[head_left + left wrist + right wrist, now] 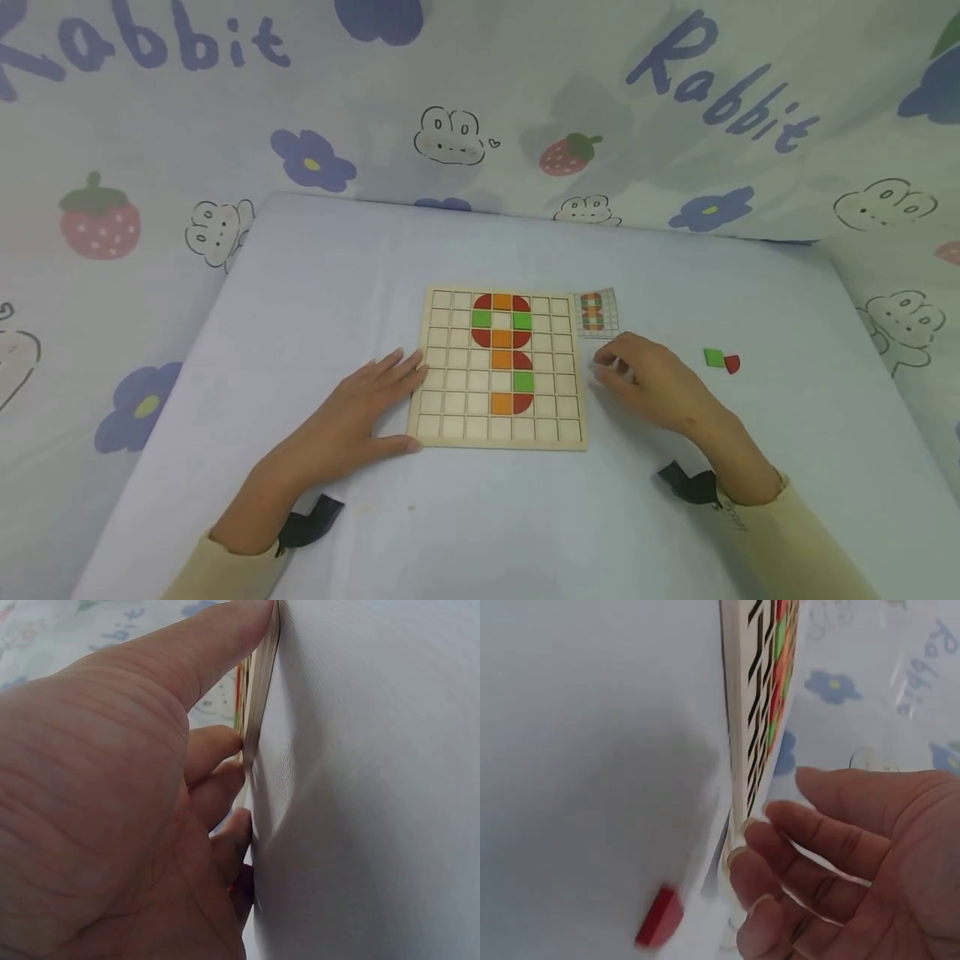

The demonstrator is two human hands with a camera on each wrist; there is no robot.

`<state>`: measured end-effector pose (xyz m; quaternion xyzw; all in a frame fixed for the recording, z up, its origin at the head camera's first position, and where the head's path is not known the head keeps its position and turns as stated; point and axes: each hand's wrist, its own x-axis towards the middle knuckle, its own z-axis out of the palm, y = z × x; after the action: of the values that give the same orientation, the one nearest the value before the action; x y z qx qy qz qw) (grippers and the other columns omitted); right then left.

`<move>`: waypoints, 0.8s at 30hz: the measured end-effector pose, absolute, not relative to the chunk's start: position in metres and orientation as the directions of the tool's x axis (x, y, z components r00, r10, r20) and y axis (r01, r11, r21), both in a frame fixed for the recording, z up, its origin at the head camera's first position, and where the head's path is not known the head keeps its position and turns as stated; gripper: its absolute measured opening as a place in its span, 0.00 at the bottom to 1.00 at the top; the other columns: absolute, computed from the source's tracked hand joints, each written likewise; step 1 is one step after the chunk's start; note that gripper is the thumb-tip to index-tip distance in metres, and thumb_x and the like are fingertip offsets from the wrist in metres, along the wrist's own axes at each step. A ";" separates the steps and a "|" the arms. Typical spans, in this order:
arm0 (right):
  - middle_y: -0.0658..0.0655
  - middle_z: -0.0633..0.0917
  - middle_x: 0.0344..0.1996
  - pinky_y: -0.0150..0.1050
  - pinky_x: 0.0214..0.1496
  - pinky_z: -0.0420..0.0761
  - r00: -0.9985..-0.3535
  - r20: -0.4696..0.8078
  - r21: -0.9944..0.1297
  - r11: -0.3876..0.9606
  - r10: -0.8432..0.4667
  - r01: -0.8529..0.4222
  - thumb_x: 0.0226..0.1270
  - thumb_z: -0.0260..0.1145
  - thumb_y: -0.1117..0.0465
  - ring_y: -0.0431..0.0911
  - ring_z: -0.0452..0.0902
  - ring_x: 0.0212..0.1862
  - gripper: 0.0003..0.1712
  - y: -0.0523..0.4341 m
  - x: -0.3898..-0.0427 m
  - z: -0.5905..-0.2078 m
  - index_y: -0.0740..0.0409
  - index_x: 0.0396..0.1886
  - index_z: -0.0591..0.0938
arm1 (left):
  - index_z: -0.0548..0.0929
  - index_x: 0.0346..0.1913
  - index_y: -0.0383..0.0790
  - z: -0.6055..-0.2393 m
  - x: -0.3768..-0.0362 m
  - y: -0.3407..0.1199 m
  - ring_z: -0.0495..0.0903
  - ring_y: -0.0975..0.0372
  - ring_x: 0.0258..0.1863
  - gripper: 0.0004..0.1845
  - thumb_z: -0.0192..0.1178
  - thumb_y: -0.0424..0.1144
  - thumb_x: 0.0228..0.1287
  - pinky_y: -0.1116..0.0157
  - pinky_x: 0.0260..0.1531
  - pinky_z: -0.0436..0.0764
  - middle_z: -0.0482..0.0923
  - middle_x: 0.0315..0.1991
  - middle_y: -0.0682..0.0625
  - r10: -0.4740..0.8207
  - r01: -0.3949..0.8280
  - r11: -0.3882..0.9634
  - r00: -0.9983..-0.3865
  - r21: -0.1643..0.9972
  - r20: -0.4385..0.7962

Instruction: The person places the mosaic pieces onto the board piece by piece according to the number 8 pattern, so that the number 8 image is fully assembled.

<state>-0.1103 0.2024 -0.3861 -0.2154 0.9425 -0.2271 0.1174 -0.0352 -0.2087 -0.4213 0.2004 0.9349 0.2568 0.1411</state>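
On the board (498, 368), most of the figure laid already; green tile (714, 357) and red tile (732, 363) still loose. Left hand (360, 412) flat, steadying; right hand (652, 383) loosely curled, holding nothing visible.

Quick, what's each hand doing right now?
Left hand: open, fingers flat against the square wooden grid board's left edge.
Right hand: fingers loosely curled beside the board; cannot tell if it holds anything.

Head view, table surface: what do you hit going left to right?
Left hand resting on the board's left edge → wooden grid board → small pattern card → right hand beside the board → green square piece → red quarter-round piece, touching the green one.
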 end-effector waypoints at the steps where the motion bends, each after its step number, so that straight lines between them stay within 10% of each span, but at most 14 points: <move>1: 0.52 0.85 0.44 0.46 0.46 0.84 -0.891 -0.128 -0.471 0.818 -0.435 -0.331 0.74 0.68 0.60 0.47 0.80 0.44 0.10 0.208 -0.111 -0.385 0.59 0.51 0.86 | 0.60 0.83 0.49 -0.421 -0.035 -0.209 0.42 0.56 0.84 0.53 0.76 0.57 0.60 0.45 0.80 0.46 0.48 0.84 0.58 0.447 0.302 0.788 -0.880 0.537 -0.162; 24: 0.53 0.84 0.34 0.42 0.38 0.80 -0.929 -0.306 -0.431 0.900 -0.210 -0.061 0.71 0.73 0.55 0.49 0.77 0.37 0.13 0.246 -0.110 -0.396 0.62 0.43 0.85 | 0.60 0.83 0.46 -0.417 -0.034 -0.208 0.43 0.54 0.84 0.52 0.76 0.55 0.61 0.44 0.80 0.48 0.48 0.84 0.56 0.453 0.305 0.777 -0.879 0.550 -0.153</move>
<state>-0.1098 0.2464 -0.3964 -0.0707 0.9589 -0.2116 0.1751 -0.0338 -0.2083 -0.4172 0.2031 0.9324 0.2646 0.1395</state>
